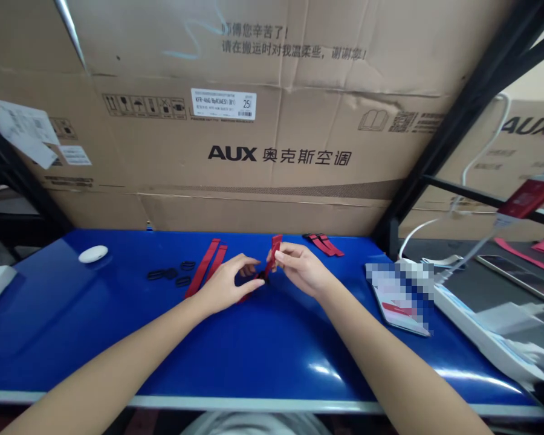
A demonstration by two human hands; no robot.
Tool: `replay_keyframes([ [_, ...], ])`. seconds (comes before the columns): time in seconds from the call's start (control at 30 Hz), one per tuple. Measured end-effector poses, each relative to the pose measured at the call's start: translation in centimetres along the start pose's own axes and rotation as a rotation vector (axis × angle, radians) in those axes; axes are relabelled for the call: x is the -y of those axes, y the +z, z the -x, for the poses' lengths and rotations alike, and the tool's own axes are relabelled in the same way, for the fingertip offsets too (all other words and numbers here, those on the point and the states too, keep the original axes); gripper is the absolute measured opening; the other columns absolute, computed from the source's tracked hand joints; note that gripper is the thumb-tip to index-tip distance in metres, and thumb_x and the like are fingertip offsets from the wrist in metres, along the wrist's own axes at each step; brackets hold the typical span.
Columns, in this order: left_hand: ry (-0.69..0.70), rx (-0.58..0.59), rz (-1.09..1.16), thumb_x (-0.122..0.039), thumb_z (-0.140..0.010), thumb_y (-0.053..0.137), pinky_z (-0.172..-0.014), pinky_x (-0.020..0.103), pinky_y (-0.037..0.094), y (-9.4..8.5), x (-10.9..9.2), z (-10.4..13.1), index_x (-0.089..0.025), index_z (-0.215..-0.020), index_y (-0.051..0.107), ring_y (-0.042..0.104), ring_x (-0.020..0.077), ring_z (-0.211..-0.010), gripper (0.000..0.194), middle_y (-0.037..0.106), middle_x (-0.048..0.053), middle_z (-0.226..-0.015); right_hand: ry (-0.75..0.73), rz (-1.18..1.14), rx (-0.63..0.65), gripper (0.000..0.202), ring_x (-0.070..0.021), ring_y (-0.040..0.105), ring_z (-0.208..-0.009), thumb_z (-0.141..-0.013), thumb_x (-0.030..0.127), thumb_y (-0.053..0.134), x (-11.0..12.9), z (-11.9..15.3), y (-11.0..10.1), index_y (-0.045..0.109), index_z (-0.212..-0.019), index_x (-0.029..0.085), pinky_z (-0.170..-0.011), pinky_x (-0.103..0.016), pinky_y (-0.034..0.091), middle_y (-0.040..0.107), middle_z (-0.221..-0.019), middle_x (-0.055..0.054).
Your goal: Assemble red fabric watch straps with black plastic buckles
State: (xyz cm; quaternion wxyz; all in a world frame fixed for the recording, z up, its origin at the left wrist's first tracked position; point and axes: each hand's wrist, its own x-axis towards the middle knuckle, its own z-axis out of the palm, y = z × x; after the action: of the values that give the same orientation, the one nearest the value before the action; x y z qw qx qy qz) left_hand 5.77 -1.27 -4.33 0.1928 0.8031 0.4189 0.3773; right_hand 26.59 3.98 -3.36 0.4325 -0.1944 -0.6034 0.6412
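Observation:
A red strap (275,246) is pinched between the thumb and fingers of my right hand (301,266), its end pointing up. Lower down, the strap meets a small black buckle (263,276). My left hand (231,281) is curved beside the buckle, its thumb and fingers apart. The thumb tip is close to the buckle; whether it touches I cannot tell. More red strap shows beneath the left hand. Two red straps (204,266) lie left of that hand, partly behind it. Further left are several loose black buckles (184,281).
Red straps with black buckles (324,244) lie at the back of the blue table (254,362). A phone (396,302) and a white power strip (476,329) are on the right. A white oval object (93,254) sits at left. A large cardboard box (276,121) stands behind.

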Motion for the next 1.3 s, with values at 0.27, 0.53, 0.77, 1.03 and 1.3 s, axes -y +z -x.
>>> replay_keyframes([
  [0.27, -0.199, 0.142, 0.172, -0.044, -0.098, 0.038, -0.078, 0.031, 0.05, 1.7, -0.8, 0.1, -0.019, -0.104, 0.055, 0.061, 0.0172, -0.082, 0.031, 0.063, 0.005, -0.092, -0.009, -0.076, -0.114, 0.023, -0.0144, 0.06, -0.07, -0.074, 0.04, 0.076, -0.8, -0.5, 0.5, 0.068, -0.081, 0.02, -0.071, -0.031, 0.048, 0.065, -0.079, -0.002],
  [0.53, -0.432, 0.57, 0.293, -0.054, -0.093, 0.04, -0.059, 0.025, 0.042, -2.6, -1.6, 0.3, -0.019, -0.092, 0.057, 0.05, 0.0116, -0.06, 0.039, 0.057, 0.0, -0.074, -0.075, -0.186, -0.344, 0.026, -0.0112, 0.052, -0.059, -0.071, 0.038, 0.078, 1.2, -0.5, -1.5, 0.059, -0.071, 0.021, -0.057, -0.026, 0.045, 0.054, -0.067, 0.002],
  [0.77, -0.555, 0.904, 0.282, -0.053, -0.089, 0.046, -0.051, 0.025, 0.032, -7.4, -2.0, 0.6, -0.018, -0.071, 0.061, 0.041, 0.0122, -0.049, 0.042, 0.051, 0.0, -0.055, 0.15, -0.003, -0.21, 0.03, -0.017, 0.064, -0.065, -0.078, 0.044, 0.071, -0.5, -0.6, -0.3, 0.063, -0.08, 0.016, -0.064, -0.032, 0.053, 0.067, -0.072, -0.006],
  [1.03, -0.893, 0.71, -0.126, -0.054, -0.08, 0.049, -0.043, 0.026, 0.025, -10.9, 2.0, 1.2, -0.016, -0.062, 0.061, 0.034, 0.0125, -0.039, 0.043, 0.05, 0.002, -0.044, 0.339, 0.379, -0.205, 0.01, -0.0136, 0.065, -0.061, -0.081, 0.016, 0.06, -2.2, -0.5, -0.8, 0.059, -0.09, 0.015, -0.063, -0.028, 0.053, 0.07, -0.077, -0.007],
  [1.3, -0.921, 0.464, -0.414, -0.068, -0.083, 0.033, -0.048, 0.028, 0.034, -13.2, 2.8, 2.0, -0.018, -0.058, 0.057, 0.04, 0.0154, -0.037, 0.06, 0.048, 0.003, -0.038, 0.313, 0.473, -0.129, 0.009, -0.0141, 0.065, -0.065, -0.082, 0.014, 0.056, -2.7, -0.4, -1.5, 0.061, -0.088, 0.016, -0.065, -0.028, 0.052, 0.071, -0.078, -0.007],
])
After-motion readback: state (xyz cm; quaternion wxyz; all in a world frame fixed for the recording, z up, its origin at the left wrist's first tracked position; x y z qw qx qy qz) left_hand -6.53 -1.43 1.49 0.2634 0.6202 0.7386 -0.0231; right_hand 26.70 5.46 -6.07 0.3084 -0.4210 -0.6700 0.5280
